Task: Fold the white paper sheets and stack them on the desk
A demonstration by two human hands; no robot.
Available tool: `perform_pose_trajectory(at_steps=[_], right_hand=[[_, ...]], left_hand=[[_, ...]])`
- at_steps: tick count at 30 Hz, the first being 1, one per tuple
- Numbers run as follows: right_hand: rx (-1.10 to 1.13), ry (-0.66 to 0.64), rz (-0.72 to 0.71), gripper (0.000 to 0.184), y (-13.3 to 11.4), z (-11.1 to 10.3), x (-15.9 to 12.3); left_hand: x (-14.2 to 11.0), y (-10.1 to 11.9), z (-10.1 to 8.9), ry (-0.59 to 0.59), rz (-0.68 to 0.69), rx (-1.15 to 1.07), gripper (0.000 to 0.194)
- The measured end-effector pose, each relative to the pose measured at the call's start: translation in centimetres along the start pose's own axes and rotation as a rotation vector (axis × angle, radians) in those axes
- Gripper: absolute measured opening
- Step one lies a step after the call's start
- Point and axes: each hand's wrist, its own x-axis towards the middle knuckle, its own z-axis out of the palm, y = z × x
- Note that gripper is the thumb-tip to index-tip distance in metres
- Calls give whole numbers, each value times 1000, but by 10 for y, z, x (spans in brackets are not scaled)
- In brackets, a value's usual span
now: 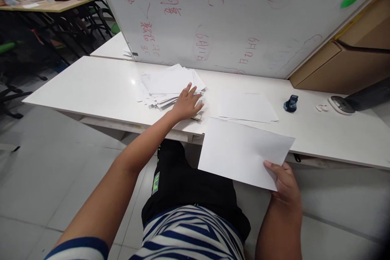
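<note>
My right hand (284, 178) grips a white sheet of paper (243, 152) by its lower right corner, thumb on top. The sheet is held in front of the table's front edge, above my lap. My left hand (187, 103) has its fingers spread at the right side of a messy pile of papers (169, 81). Whether its fingertips touch the pile or hover just above it, I cannot tell. A small, partly covered object (196, 118) lies beside the left hand. To the right of the pile is a flatter, neater stack of white paper (246, 107).
The white table (103, 85) runs across the view, with a whiteboard (213, 16) bearing red writing behind it. At right are a dark blue object (291, 103), a small white item (321, 108), a grey-and-white device (341, 105) and cardboard boxes (341, 65). A desk (57, 5) stands far left.
</note>
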Motion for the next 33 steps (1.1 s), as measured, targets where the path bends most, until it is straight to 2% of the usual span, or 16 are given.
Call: perform_pose_trajectory(at_steps=[4, 9, 17, 22, 25, 27, 29, 31, 33], right_hand=[[-22, 0, -29, 31, 3, 3, 2], [-10, 9, -30, 32, 2, 5, 2], [17, 13, -47, 31, 0, 8, -1], [3, 1, -36, 34, 4, 6, -3], [32, 24, -50, 35, 1, 12, 0], [106, 41, -90, 33, -7, 23, 6], [199, 51, -141, 30, -20, 41, 15], [227, 21, -210, 31, -37, 67, 27], [162, -70, -300, 33, -55, 101, 42]], left_hand=[[2, 3, 4, 17, -11, 42, 50], [5, 4, 5, -57, -16, 45, 55], [5, 5, 0, -109, -14, 31, 56], [4, 4, 2, -114, -41, 22, 55], [3, 5, 0, -77, -14, 28, 52], [3, 7, -3, -59, 65, 21, 46], [1, 9, -7, -104, 125, -10, 41], [0, 12, -10, -162, 98, -48, 38], [-2, 14, -13, -163, 30, -81, 34]])
